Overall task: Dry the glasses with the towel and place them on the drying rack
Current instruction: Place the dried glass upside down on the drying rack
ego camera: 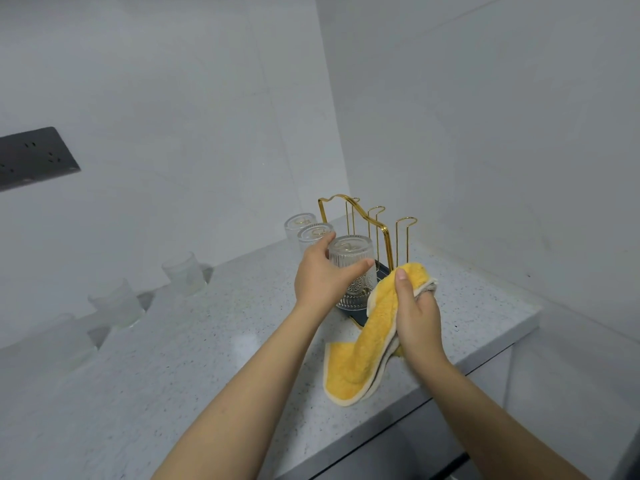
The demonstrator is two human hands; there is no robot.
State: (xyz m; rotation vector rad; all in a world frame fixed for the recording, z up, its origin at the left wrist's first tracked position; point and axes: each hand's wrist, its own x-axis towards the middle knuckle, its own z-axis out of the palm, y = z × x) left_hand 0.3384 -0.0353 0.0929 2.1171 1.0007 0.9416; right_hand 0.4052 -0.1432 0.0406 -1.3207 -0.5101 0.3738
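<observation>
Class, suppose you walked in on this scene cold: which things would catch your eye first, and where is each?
The bright yellow towel stands out first, gripped in the right hand and hanging down over the counter edge. Next comes the ribbed glass, upside down on the gold wire drying rack in the corner, held by the left hand.
</observation>
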